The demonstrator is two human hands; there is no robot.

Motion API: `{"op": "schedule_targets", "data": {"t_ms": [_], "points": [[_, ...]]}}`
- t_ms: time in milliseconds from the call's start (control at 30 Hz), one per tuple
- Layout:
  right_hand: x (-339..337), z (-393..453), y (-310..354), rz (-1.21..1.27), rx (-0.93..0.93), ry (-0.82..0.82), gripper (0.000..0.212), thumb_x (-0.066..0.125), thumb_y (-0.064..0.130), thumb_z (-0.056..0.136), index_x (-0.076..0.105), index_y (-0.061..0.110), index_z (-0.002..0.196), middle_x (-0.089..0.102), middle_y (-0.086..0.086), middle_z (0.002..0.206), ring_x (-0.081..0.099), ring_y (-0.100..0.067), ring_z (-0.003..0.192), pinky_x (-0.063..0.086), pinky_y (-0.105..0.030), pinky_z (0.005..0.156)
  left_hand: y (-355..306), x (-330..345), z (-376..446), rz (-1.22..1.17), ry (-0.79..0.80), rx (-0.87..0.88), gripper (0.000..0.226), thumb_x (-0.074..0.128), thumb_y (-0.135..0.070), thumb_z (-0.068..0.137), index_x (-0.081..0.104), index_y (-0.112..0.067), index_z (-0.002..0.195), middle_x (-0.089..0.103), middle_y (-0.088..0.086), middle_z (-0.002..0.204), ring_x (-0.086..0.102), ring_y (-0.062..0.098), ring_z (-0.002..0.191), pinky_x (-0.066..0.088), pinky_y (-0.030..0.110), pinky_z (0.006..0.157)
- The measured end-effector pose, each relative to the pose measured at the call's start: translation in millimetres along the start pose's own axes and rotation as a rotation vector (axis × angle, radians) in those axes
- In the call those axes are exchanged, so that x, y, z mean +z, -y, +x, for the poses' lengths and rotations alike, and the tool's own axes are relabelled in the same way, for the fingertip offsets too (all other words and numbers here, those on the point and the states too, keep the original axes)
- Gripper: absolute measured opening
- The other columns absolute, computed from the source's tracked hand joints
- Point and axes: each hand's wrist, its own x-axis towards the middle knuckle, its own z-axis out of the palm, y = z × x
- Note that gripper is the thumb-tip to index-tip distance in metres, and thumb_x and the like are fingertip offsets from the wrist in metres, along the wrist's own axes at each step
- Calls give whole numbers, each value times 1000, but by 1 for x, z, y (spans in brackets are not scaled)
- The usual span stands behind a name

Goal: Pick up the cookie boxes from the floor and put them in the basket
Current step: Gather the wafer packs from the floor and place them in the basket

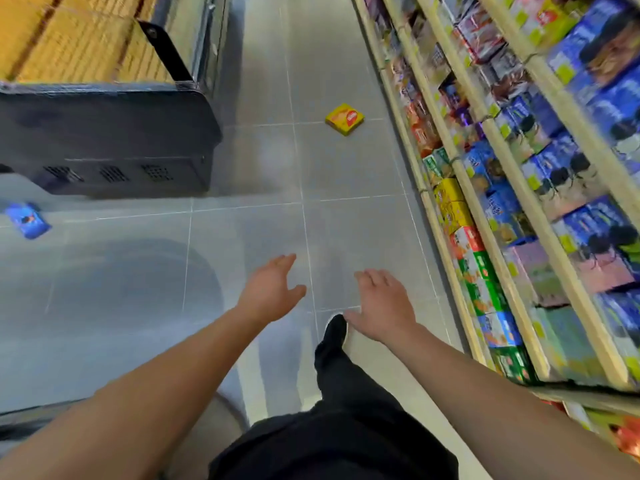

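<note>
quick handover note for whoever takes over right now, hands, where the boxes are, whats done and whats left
Left hand: open, holds nothing, stretched out over the floor.
Right hand: open, holds nothing, beside the left.
Yellow cookie box: lies flat on the floor tiles ahead, in the aisle near the shelves on the right.
Blue cookie box: on the floor at the far left, just in front of the dark freezer cabinet.
Basket: not in view.
Done: nothing that this view shows; both boxes are on the floor.
Left: pick up the yellow box and the blue box, then find the basket and put them in.

Bright even light, blurred wide-angle edges
</note>
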Motion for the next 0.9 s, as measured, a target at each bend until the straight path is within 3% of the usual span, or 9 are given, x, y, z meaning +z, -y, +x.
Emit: {"op": "schedule_targets", "data": {"t_ms": [500, 700, 900], "points": [[-148, 293, -62, -40, -68, 84, 81, 55, 55, 84, 25, 20, 151, 29, -3, 155, 21, -28, 144, 21, -39, 118, -53, -105, 261, -85, -40, -108, 72, 60, -38, 89, 28, -17, 150, 31, 6, 155, 31, 24, 141, 24, 33, 114], [-207, 446, -68, -36, -19, 92, 79, 56, 53, 84, 29, 18, 149, 34, -3, 152, 27, -26, 141, 25, -37, 116, -49, -157, 418, -99, -26, -81, 70, 59, -37, 90, 29, -17, 150, 33, 5, 154, 31, 24, 141, 25, 31, 113], [-286, 574, -71, 41, 79, 102, 78, 59, 51, 83, 30, 18, 148, 36, -4, 150, 29, -27, 140, 30, -39, 114, -56, -227, 569, -71, 84, -62, 72, 58, -40, 89, 26, -20, 150, 29, 5, 156, 30, 23, 142, 28, 34, 114]]}}
